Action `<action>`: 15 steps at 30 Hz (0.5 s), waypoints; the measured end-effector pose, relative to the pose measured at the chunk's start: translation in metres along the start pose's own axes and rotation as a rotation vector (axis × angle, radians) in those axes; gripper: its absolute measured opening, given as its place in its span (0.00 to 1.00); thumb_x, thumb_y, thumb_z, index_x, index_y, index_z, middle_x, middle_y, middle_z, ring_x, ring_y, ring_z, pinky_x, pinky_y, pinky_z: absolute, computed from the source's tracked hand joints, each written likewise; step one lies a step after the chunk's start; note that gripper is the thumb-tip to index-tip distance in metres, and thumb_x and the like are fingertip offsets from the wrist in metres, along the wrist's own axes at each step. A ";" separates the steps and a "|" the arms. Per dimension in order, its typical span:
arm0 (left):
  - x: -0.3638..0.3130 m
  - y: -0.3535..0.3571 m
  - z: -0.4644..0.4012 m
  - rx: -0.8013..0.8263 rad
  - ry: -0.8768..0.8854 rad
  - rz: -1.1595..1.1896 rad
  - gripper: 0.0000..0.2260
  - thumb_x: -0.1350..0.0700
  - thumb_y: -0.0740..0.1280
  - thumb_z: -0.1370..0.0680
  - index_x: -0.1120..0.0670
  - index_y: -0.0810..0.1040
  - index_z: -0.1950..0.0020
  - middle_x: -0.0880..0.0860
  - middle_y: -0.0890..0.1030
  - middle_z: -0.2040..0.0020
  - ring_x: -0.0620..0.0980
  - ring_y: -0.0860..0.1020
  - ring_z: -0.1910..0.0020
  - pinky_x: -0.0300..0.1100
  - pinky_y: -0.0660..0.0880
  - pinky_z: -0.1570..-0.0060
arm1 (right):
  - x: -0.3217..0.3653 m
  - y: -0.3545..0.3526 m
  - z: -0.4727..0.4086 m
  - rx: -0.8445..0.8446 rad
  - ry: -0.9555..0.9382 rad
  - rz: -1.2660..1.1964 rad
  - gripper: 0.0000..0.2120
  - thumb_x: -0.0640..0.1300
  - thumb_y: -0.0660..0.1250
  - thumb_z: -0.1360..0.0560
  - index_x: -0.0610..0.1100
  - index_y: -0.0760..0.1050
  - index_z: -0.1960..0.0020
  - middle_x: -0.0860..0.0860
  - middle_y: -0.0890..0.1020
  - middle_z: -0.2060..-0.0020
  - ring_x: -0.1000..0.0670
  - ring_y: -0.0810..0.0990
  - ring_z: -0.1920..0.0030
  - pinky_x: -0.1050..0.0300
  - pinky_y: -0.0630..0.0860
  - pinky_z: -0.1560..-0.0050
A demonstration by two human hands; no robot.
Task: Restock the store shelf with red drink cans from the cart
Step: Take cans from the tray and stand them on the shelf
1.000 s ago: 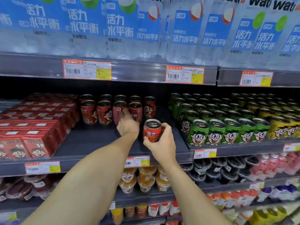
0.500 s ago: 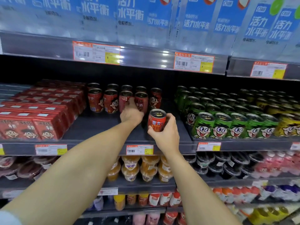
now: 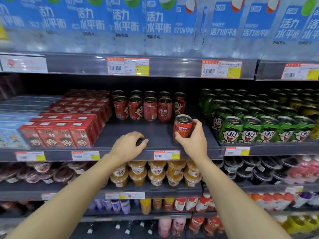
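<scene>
My right hand [image 3: 194, 138] grips a red drink can [image 3: 182, 125] upright, at or just above the dark shelf [image 3: 120, 135], right of the shelf's bare middle. Several more red cans [image 3: 150, 108] stand in rows at the back of the same shelf. My left hand [image 3: 128, 145] is over the shelf's front edge with fingers loosely curled and holds nothing. The cart is out of view.
Red drink cartons [image 3: 69, 123] fill the shelf to the left and green cans [image 3: 250, 125] fill it to the right. Blue-labelled water bottles [image 3: 155, 23] stand on the shelf above. Cups of jelly [image 3: 155, 173] and other goods sit on the lower shelves.
My left hand has let go of the back-row cans and drawn back to the shelf's front edge. My right hand still holds its can, further right now. The camera has tilted.
</scene>
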State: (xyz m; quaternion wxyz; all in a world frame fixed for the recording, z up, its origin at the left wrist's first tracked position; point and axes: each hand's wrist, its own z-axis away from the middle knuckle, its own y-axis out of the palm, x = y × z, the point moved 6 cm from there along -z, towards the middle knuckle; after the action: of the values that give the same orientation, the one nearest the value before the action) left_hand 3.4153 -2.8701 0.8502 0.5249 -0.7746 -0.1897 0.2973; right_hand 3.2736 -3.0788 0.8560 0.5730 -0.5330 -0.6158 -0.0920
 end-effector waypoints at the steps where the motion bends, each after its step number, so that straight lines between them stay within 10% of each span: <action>1: 0.002 0.001 0.004 -0.060 -0.009 0.004 0.19 0.42 0.57 0.19 0.50 0.81 0.41 0.47 0.80 0.37 0.48 0.77 0.38 0.45 0.75 0.46 | 0.000 0.000 0.000 0.002 0.001 -0.001 0.36 0.57 0.75 0.32 0.53 0.62 0.31 0.53 0.75 0.37 0.50 0.76 0.38 0.46 0.74 0.38; 15: 0.001 0.007 0.015 -0.302 -0.042 0.014 0.20 0.43 0.56 0.24 0.48 0.86 0.51 0.48 0.85 0.46 0.44 0.81 0.43 0.41 0.80 0.55 | -0.009 0.002 -0.003 -0.018 0.010 -0.087 0.36 0.54 0.77 0.30 0.51 0.65 0.28 0.51 0.76 0.36 0.50 0.77 0.38 0.46 0.77 0.37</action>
State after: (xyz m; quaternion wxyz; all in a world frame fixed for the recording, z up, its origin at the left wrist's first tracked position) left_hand 3.4062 -2.8617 0.8394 0.3963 -0.8397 -0.2377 0.2852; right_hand 3.2743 -3.0851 0.8485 0.5667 -0.5103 -0.6347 -0.1249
